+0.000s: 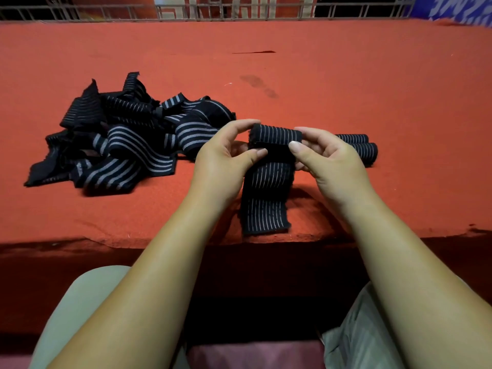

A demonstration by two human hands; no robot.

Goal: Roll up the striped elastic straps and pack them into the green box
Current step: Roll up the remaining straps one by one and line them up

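Both hands are mid-roll on one strap [266,198]. The left hand [226,153] pinches the left end of the rolled part between thumb and fingertips. The right hand [327,155] pinches the right end the same way, so each grip is clenched on that strap. The rolled part sits between the two grips. The unrolled tail runs from it toward the person, lying on the table [346,75] and ending at its near edge.

To do this step well, I would keep both grips level so the edges of each turn stack flush. I would also draw the tail lightly taut before every turn, because elastic wound slack tends to spring open. Keeping the tail flat on the table while rolling toward the body should stop it twisting.

Well to the left of the grips lies a pile of loose straps [119,139], a good many not yet rolled. Just beyond the right grip are finished rolls [364,150], two as far as I can tell, since the hand covers part of them. The green box is not in view.
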